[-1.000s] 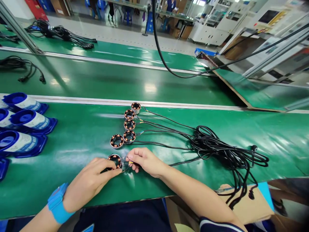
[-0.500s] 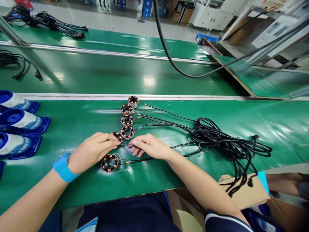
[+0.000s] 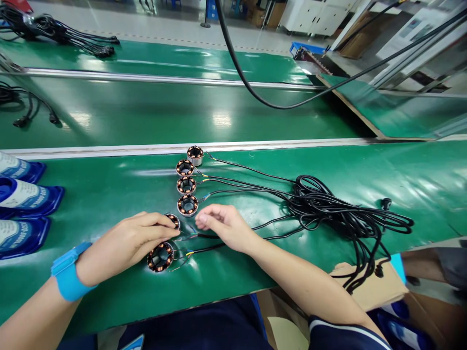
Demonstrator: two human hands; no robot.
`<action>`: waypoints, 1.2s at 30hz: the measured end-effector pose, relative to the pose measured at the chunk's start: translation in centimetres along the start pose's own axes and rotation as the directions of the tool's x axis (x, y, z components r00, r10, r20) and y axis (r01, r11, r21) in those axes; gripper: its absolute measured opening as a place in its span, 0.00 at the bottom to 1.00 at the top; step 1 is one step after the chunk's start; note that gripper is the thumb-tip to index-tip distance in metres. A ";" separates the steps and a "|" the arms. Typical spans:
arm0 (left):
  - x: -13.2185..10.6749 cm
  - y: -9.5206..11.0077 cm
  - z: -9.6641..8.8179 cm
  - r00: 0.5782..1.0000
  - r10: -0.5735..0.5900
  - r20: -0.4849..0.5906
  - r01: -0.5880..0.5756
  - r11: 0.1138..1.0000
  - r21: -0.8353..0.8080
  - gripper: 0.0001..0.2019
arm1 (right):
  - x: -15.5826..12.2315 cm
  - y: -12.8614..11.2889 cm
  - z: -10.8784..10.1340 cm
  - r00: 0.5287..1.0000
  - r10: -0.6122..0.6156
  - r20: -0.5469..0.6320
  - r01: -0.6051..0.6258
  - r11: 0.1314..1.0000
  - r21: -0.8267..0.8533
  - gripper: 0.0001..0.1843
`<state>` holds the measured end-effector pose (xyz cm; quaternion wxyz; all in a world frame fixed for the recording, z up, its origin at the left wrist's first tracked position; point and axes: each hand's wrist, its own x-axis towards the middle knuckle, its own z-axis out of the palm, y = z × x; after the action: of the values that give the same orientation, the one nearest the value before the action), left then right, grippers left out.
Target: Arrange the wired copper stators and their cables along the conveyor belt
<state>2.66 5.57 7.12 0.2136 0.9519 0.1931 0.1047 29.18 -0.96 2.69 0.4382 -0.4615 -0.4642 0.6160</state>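
My left hand [image 3: 133, 240] has its fingertips closed on a ring-shaped motor stator with copper windings [image 3: 172, 221], mostly hidden beneath the fingers. Thin wires run from that stator to a black cable [image 3: 206, 236], which passes under my right hand [image 3: 224, 224]. My right hand hovers with loosely bent fingers near the wires, and no object shows between thumb and forefinger. Nearer to me lies another stator [image 3: 160, 256], beside my left fingers. Beyond the held one, several stators stand in a row, the closest being this one [image 3: 188, 205].
A heap of coiled black cables [image 3: 321, 204] lies to the right, its plugs near the table edge. Blue containers with white labels [image 3: 29, 197] stand at left. One black cable [image 3: 255, 92] hangs across the far side. A cardboard box [image 3: 386, 287] sits below the edge at right.
My right hand has come off the thin wires, which now lie visible below its fingertips. My left hand stays on the same stator. The view has shifted slightly.
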 end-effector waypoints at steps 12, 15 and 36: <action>6.4 -0.1 2.0 0.986 -0.030 -0.163 0.066 0.973 0.221 0.10 | 4.9 -4.0 -5.1 0.958 -0.163 0.234 0.268 0.797 -0.541 0.10; 5.8 -0.8 1.9 0.996 0.012 -0.092 0.000 0.992 0.130 0.11 | 4.7 -3.5 -5.4 0.958 -0.037 0.284 0.149 0.911 -0.385 0.10; 7.3 -4.9 0.3 0.989 0.106 -0.106 -0.090 0.986 0.141 0.12 | 6.4 -3.7 -4.8 0.993 -0.069 0.092 0.101 0.907 -0.408 0.13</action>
<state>7.75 12.51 5.48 0.1314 0.9652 0.1644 0.1554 33.05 6.74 4.54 0.3397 -0.4991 -0.6196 0.5016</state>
